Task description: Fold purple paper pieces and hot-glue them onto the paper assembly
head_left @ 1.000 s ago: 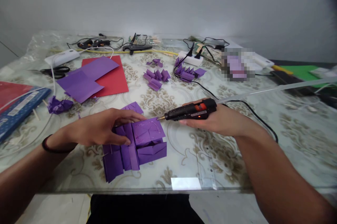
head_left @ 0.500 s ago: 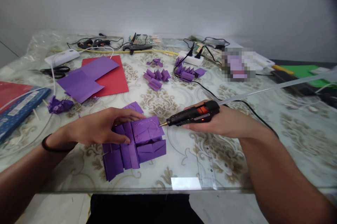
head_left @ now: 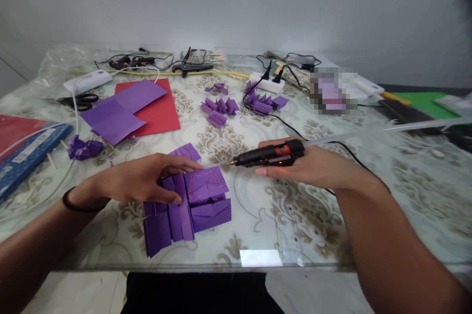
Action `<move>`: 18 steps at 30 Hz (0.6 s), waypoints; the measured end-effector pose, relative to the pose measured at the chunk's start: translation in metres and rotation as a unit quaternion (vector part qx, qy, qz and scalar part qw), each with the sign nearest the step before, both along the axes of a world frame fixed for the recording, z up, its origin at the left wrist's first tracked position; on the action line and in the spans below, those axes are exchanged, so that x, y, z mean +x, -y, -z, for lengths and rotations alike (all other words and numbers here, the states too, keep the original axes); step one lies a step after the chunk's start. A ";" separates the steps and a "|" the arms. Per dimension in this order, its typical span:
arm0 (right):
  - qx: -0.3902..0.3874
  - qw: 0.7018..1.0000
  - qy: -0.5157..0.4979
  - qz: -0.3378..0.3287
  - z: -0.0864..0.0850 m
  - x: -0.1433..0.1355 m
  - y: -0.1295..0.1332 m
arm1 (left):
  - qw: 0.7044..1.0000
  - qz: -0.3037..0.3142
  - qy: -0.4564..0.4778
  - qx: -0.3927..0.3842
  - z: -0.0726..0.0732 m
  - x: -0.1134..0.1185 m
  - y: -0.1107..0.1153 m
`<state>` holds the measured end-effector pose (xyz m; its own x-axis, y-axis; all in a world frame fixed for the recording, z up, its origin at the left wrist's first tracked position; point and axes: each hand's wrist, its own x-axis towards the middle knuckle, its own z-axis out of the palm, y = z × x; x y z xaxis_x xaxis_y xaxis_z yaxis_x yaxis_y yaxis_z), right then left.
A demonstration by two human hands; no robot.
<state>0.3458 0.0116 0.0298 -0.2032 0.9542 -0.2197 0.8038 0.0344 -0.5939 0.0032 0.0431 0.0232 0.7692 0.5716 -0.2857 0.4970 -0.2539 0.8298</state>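
Observation:
My left hand (head_left: 143, 179) grips a folded purple paper piece (head_left: 182, 220) made of several box-like panels, with the thumb on its front and the fingers over its far side. On the upper right panel run shiny lines of clear glue (head_left: 212, 181). My right hand (head_left: 317, 166) is wrapped round a black hot glue gun (head_left: 271, 153) with a small orange light. Its brass nozzle points left, just off the panel's upper right corner and apart from the paper. A long clear glue stick (head_left: 346, 134) sticks out of the gun's back.
Purple sheets (head_left: 114, 120) lie on red paper (head_left: 162, 107) at left, near scissors (head_left: 83, 101) and crumpled purple paper (head_left: 84, 148). Small folded purple pieces (head_left: 217, 110) sit mid-table. A black cord (head_left: 291, 129) runs from a white power strip (head_left: 267, 82) past my right hand.
The glue gun has moved slightly up and away, its nozzle leaving the panel's right edge. The purple paper piece has shifted a little; my left hand stays on it.

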 end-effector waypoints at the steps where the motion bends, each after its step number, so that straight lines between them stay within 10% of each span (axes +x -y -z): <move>1: -0.022 1.000 0.012 0.001 0.001 0.002 -0.002 | 1.000 0.002 -0.001 -0.005 0.002 0.000 0.000; 12: 0.144 0.977 0.156 -0.034 0.032 0.046 -0.043 | 0.985 0.017 -0.029 0.168 -0.007 -0.019 -0.002; 18: 0.102 0.976 0.179 -0.070 0.031 0.059 -0.047 | 0.946 -0.112 -0.120 0.280 0.012 -0.010 -0.016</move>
